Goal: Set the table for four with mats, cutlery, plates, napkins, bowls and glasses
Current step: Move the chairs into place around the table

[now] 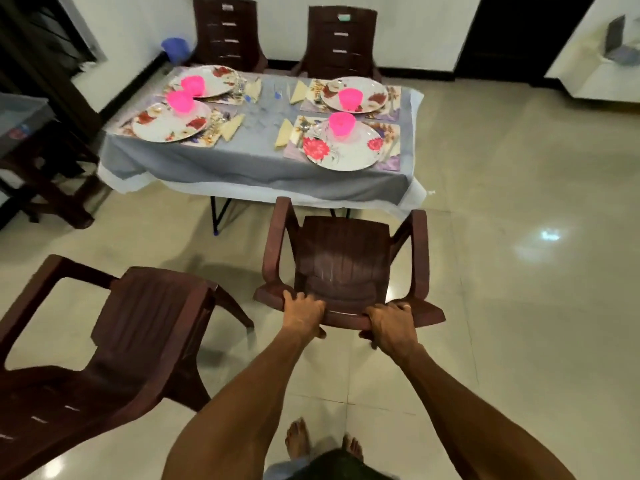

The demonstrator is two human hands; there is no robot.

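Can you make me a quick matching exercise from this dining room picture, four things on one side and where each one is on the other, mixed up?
Things:
1. pink bowl
2. folded napkin
3. chair held by both hands
4. blue bucket

Places:
A. on the floor by the wall, beyond the table's far left corner
B. on a flowered plate
C. on the tablecloth, left of the near right mat
D. on the tiles, just short of the table's near edge

Pairs: 1-B, 2-C, 3-D, 4-A
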